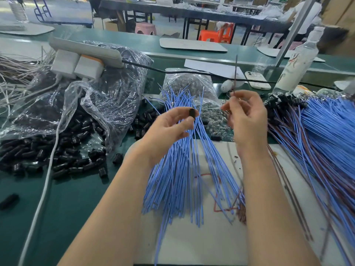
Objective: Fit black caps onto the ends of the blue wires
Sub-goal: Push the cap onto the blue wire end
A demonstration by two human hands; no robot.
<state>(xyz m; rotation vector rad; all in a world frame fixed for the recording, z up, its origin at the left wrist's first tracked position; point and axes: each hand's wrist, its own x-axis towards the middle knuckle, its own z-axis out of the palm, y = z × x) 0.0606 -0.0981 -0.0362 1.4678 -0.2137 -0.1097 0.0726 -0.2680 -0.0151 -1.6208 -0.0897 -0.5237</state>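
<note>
My left hand (169, 127) pinches one black cap (193, 113) between thumb and fingertips, raised above a fanned bundle of blue wires (184, 169) on the table. My right hand (247, 120) pinches a thin brownish wire (235, 73) that stands upright and is blurred. The cap and the wire are apart, roughly a hand's width. Loose black caps (63, 160) lie in a heap at the left. A second, larger pile of blue and brown wires (326, 135), some with black caps on their far ends, lies at the right.
Clear plastic bags (107, 93) of caps sit at the back left under a white power strip (86, 50) with a white cable (44, 189). A bag of small metal parts (190, 83), a phone (257, 80) and a bottle (297, 62) stand behind. A white board (201, 242) lies under the wires.
</note>
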